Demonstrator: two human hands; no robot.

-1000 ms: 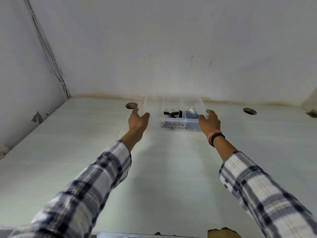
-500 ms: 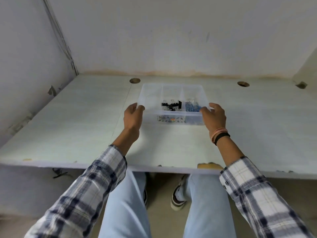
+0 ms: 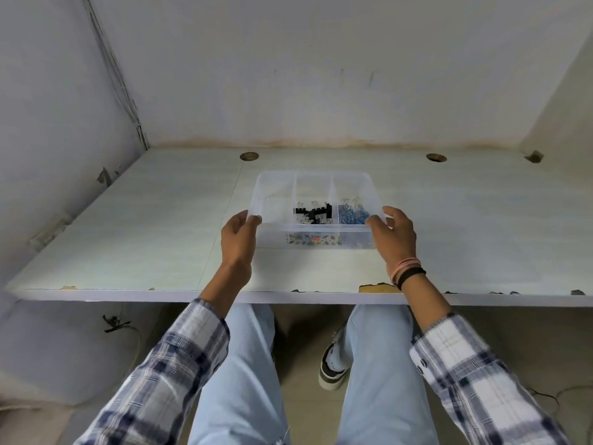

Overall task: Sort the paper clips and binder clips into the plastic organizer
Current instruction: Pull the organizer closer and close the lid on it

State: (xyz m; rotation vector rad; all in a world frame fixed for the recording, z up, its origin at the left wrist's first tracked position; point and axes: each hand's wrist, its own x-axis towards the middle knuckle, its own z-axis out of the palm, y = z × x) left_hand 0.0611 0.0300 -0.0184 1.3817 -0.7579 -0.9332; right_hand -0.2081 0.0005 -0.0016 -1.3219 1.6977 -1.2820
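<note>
Organizer: a clear plastic organizer point(image 3: 276, 187) stands on the pale desk point(image 3: 465, 226), near the middle of the top and somewhat closer to the near edge than to the far wall. It has three long compartments running near to far, and one cross compartment along the near side.
Binder clips: black binder clips point(image 3: 313, 212) lie in the middle long compartment, at its near end.
Paper clips: blue paper clips point(image 3: 353, 215) lie in the right long compartment, also at its near end, just right of the binder clips with a divider between them.
Left compartment: looks bare as far as the clear wall lets one tell.
Left hand: the left hand point(image 3: 239, 240) grips the organizer's near left corner, thumb over the rim and fingers curled against the outer wall.
Right hand: the right hand point(image 3: 393, 239) grips the near right corner in the same way, thumb on the rim just beside the paper clips, fingers wrapped on the side wall. Bands circle that wrist.
Relation: the organizer sits between the two hands, its clips just beyond the thumbs on the far side.
Desk: two round holes point(image 3: 249, 156) lie near the far wall, well apart from the organizer; the near edge is chipped.
Person: plaid sleeves and light jeans show below the desk.
</note>
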